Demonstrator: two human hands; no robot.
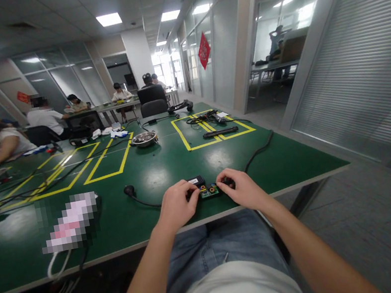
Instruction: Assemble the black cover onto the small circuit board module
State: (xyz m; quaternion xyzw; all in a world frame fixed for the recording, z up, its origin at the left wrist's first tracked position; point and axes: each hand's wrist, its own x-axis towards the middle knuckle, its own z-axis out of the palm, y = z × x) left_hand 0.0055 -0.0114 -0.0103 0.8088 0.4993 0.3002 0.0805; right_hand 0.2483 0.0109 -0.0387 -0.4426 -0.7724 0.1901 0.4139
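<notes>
A small green circuit board (209, 194) with round coils (211, 190), component side up, is near the front edge of the green table (307, 157). Just behind it is a black case (201, 179) with a white label (194, 181); I cannot tell if they touch.

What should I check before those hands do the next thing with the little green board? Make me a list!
1. Both hands at the board: ok; the left hand and right hand are at opposite ends of the green board.
2. Plug out of any socket: ok; the black plug lies on the table.
3. Firm grip: cannot tell; fingertips are partly hidden.
4. Board covered: not ok; its parts show.
5. Metal bowl away from the hands: ok; it sits farther back.
</notes>
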